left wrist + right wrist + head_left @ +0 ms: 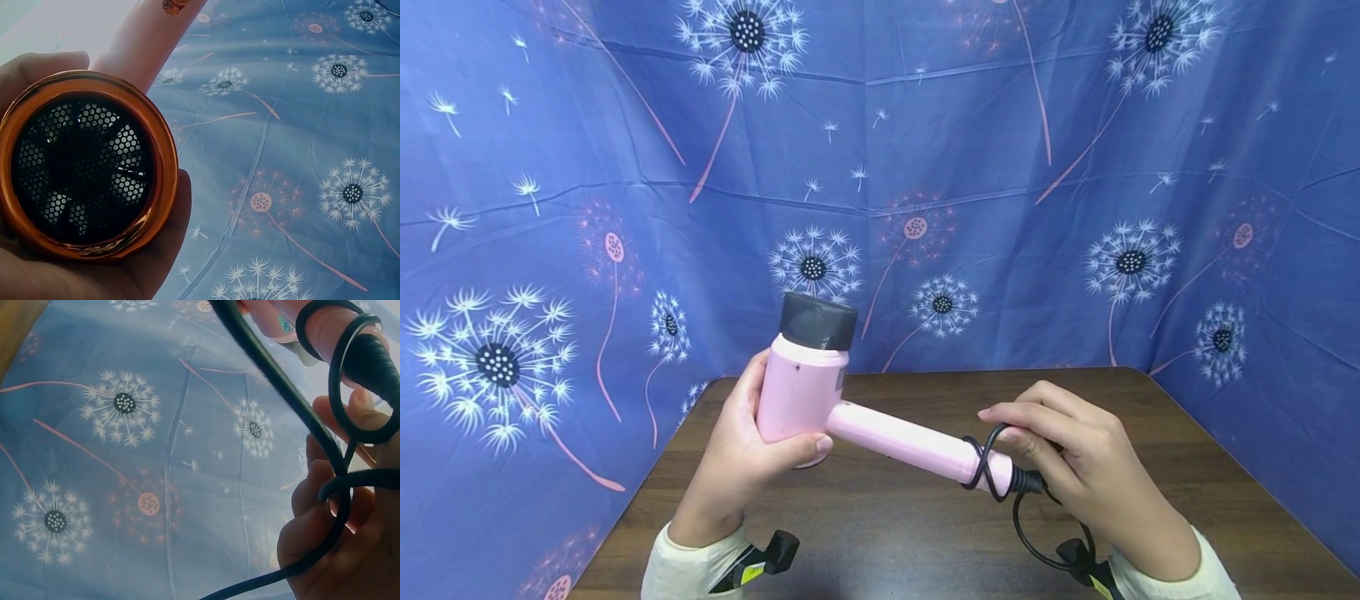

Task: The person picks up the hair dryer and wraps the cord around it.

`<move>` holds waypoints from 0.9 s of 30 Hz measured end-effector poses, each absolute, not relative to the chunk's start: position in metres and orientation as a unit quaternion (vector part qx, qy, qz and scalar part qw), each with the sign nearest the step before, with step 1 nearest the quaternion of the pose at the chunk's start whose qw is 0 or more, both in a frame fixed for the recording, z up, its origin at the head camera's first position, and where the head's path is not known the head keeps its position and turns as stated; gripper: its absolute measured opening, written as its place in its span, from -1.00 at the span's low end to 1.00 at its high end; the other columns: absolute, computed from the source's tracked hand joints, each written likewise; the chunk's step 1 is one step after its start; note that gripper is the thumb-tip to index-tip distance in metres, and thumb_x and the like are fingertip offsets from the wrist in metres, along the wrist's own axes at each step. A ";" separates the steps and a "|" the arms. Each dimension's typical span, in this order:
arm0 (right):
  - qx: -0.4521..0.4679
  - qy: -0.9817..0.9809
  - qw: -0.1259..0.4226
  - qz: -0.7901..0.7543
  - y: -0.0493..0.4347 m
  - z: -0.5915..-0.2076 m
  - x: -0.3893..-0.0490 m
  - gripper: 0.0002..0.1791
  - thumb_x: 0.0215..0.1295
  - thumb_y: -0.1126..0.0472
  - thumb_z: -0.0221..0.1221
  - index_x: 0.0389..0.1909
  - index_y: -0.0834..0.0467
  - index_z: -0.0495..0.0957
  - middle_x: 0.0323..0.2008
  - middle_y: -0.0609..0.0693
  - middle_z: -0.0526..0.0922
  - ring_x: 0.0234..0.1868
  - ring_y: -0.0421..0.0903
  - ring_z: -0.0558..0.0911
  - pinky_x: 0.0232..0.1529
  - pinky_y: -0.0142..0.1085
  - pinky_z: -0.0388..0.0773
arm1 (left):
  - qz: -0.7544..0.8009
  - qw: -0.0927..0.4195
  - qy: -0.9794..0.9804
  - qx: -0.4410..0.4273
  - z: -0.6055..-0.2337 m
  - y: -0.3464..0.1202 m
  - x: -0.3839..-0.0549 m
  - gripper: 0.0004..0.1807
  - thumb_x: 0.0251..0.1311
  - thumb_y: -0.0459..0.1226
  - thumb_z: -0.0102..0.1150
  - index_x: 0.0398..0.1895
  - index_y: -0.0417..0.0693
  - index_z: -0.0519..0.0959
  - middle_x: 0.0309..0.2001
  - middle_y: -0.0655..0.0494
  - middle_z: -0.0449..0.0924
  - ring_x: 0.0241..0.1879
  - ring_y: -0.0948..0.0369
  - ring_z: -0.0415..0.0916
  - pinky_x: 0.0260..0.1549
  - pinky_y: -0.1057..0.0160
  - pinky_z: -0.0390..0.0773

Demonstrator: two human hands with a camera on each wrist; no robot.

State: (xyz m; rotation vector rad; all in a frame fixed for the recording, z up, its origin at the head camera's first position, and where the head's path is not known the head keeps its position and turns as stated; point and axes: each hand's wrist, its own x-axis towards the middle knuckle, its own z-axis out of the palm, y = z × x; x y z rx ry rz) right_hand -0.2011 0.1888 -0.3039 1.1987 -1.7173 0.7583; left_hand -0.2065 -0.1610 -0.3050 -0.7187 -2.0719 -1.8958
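Dryer (801, 392) and cord (984, 457) were both held up over the table (865, 533) in the head view, the black nozzle (817, 322) pointing upward and the pink handle (902, 437) slanting down to the right. The left hand (733, 462) gripped the body, its thumb across the near side and its fingers wrapped behind. At the handle's far end, the right hand (1078, 450) seemed to pinch the cord between thumb and forefinger, beside loops that crossed around the handle just short of the ribbed collar (1026, 481); more cord hung below in a curve. The left wrist view looked onto the round grille (84, 165) inside its coppery ring (164, 169), with the hand curled around the rim on both sides. The right wrist view showed the loops close up and another length running down across the bent fingers; from there I could not tell what the tips were pinching. The step in hand was, I judged, working the cord about the handle, though whether on or off I couldn't say. The next move called for a steady left grip and a right pinch guiding the cord round without snagging.
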 end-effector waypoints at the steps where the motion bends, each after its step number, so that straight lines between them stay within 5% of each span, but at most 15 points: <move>1: 0.485 -0.690 0.442 0.305 0.189 -0.304 -0.201 -0.80 0.50 0.19 0.20 -0.03 0.15 0.75 -0.31 -0.09 0.65 -0.37 -0.37 0.47 -0.43 -0.63 0.33 | -0.649 0.121 -0.709 -0.246 -0.305 -0.161 -0.207 0.05 -0.08 -0.47 0.57 0.51 0.18 0.25 0.16 -0.09 0.55 0.04 -0.07 0.57 -0.18 -0.04 0.75; 27: 0.493 -0.689 0.435 0.304 0.193 -0.306 -0.207 -0.78 0.52 0.18 0.17 -0.03 0.15 0.74 -0.37 -0.17 0.71 -0.33 -0.33 0.48 -0.33 -0.53 0.32 | -0.653 0.116 -0.703 -0.257 -0.303 -0.163 -0.206 0.02 -0.07 -0.49 0.54 0.50 0.12 0.26 0.13 -0.14 0.56 0.03 -0.07 0.58 -0.16 -0.01 0.75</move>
